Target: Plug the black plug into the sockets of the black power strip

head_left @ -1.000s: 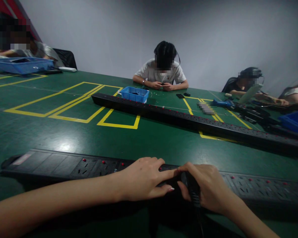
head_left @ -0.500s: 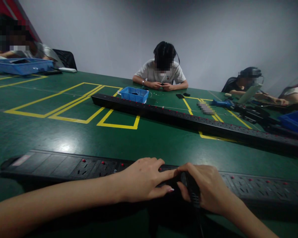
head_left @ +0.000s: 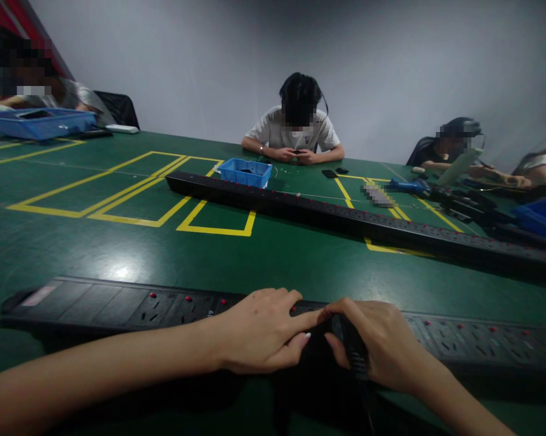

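A long black power strip (head_left: 118, 303) with red switches lies across the near edge of the green table (head_left: 273, 254). My left hand (head_left: 259, 330) rests on its middle, fingers curled and pressed together, the forefinger reaching right to touch my right hand (head_left: 382, 345). That right hand is closed around a black plug (head_left: 352, 348) with a ribbed cable collar, held against the strip. The socket under both hands is hidden.
A second long black power strip (head_left: 345, 221) runs diagonally across the table's middle. A blue bin (head_left: 246, 172) stands behind it, in front of a seated person (head_left: 295, 130). Another blue tray (head_left: 36, 121) is far left, more bins and tools far right beside other people.
My left thumb has curled in slightly under the hand. The hands and the plug otherwise stay where they were; the view has shifted a little.
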Motion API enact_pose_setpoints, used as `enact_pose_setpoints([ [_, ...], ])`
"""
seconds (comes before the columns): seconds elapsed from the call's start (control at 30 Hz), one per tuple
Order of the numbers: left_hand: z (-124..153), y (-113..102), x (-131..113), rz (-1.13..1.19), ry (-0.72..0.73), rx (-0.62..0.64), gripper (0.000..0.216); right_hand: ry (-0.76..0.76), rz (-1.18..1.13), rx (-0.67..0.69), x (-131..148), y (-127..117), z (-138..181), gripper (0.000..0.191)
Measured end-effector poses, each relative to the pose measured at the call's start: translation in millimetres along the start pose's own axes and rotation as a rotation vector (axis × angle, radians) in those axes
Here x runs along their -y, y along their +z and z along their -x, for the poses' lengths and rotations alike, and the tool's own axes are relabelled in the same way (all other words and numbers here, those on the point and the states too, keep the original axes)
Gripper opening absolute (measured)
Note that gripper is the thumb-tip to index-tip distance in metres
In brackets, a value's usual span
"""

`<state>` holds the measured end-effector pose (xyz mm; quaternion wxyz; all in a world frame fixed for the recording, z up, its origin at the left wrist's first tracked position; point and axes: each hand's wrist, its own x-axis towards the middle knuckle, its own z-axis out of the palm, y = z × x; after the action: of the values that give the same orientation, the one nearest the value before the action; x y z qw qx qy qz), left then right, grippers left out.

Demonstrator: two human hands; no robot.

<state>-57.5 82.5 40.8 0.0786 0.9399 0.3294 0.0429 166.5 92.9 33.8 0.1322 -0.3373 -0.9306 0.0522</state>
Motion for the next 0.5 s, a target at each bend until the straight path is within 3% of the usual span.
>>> enact_pose_setpoints([
  [0.5, 0.5, -1.0, -2.0, 0.015, -0.017, 0.025, 0.048, -0.021, 0.014, -0.014, 0.8, -0.6, 0.3, 0.018],
])
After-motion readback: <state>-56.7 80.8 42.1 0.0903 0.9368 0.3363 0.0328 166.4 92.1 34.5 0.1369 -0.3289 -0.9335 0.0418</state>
